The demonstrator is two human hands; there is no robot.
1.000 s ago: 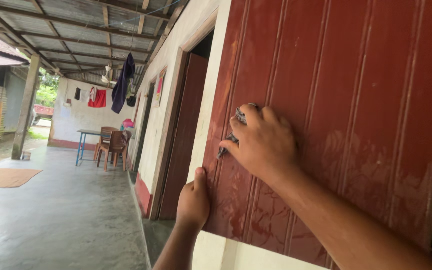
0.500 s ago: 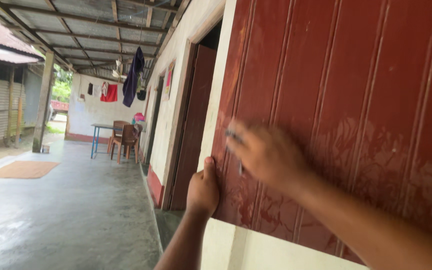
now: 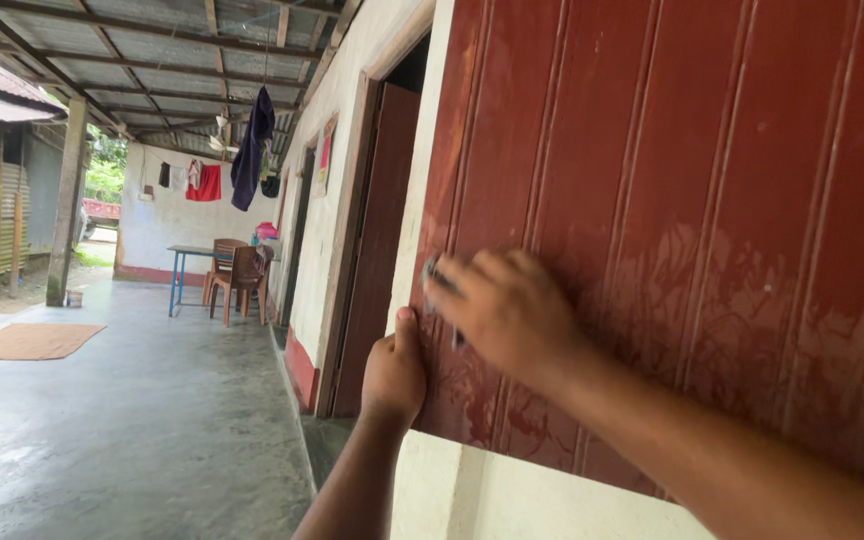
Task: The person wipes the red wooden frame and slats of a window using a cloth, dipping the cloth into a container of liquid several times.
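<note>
The right hand [image 3: 502,312] presses flat against the face of a red grooved wooden shutter [image 3: 692,200], fingers curled over a small grey abrasive pad [image 3: 434,280]; only an edge of the pad shows past the fingertips at the hand's 9 o'clock side, and the hand is blurred. The pad lies against the shutter near its hinge-free edge, at about 8 o'clock on the panel. The left hand [image 3: 394,372] grips that same edge of the shutter, thumb on the front face pointing to 12 o'clock, the other fingers wrapped behind and out of view. The left hand sits at 7 o'clock from the right hand, just beside it, not touching.

The shutter surface shows pale scuffed patches across its lower half. Below it runs a cream wall [image 3: 512,500]. At 9 o'clock from the shutter stands a brown door frame [image 3: 352,250]. Further along the veranda, at 10 o'clock, a blue table [image 3: 180,262] carries brown plastic chairs [image 3: 240,280] beside it. Dark clothing [image 3: 250,150] hangs from the roof beams, and a red garment [image 3: 208,183] hangs on the far wall. A tan mat [image 3: 27,340] lies on the concrete floor [image 3: 132,430] at 8 o'clock
</note>
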